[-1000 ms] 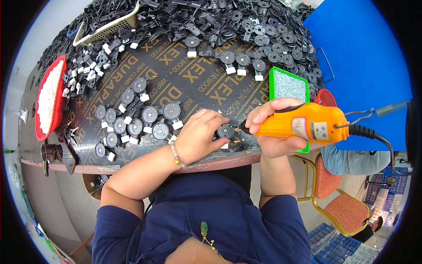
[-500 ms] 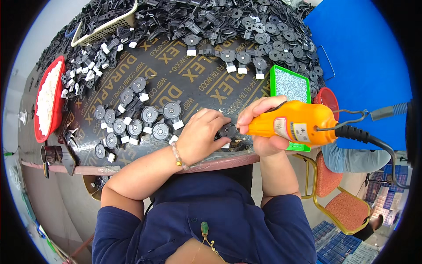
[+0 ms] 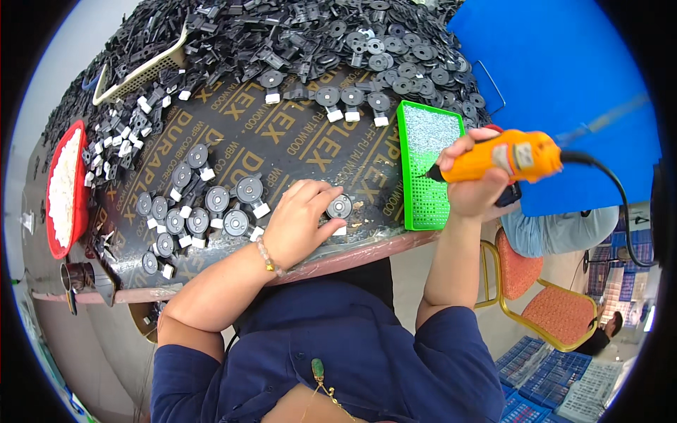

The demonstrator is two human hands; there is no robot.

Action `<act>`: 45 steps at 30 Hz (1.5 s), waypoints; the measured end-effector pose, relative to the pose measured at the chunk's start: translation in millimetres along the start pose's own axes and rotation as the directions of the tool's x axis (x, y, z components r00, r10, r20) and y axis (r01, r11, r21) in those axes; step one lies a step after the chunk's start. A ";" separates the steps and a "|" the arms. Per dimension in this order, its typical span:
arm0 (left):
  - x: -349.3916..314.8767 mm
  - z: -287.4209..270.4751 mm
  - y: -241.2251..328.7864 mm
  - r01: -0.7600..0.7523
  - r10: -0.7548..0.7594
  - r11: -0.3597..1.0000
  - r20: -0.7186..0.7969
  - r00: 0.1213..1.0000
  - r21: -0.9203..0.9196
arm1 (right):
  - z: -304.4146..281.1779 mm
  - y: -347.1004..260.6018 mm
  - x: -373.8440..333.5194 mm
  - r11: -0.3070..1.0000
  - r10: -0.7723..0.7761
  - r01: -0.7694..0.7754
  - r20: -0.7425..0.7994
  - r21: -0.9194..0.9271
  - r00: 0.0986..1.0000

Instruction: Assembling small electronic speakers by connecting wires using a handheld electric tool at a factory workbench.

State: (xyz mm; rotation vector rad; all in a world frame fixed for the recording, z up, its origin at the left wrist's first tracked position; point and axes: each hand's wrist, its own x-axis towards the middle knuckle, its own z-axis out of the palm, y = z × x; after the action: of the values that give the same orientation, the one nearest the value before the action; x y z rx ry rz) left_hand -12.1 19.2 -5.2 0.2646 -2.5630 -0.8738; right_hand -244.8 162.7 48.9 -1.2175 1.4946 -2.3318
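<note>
My right hand (image 3: pixel 474 185) is wrapped round an orange electric screwdriver (image 3: pixel 502 158), its dark tip pointing left over a green tray (image 3: pixel 407 166) of small silvery screws (image 3: pixel 431 123). A cord runs from the tool's rear to the right. On the dark board, my left hand (image 3: pixel 300 220) steadies a round black plastic part (image 3: pixel 340 206) with a white tab, gripping it between thumb and fingers. Several similar round parts with white tabs (image 3: pixel 217 199) lie to the left of that hand.
A large heap of black parts (image 3: pixel 282 35) covers the far side. At left stand a red tray of white pieces (image 3: pixel 67 190) and a beige basket (image 3: pixel 141 74). A blue panel (image 3: pixel 557 84) fills the far right, with a chair (image 3: pixel 564 317) and a seated person below.
The screwdriver has moved right and up, away from the round part to the screw tray. My left hand still holds the part, whose top face now shows. The view has shifted slightly.
</note>
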 end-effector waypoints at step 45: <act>0.3 1.7 -0.7 0.049 -0.051 0.998 -0.034 0.998 -0.042 | 94.0 7.2 -41.4 0.932 0.167 -0.246 0.287 0.268 0.943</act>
State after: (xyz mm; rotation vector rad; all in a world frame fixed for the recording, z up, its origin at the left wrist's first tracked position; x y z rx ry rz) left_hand -13.1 19.4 -6.8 0.3301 -2.5126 -0.9314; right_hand -155.8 112.2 37.7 -1.1647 1.0783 -2.0701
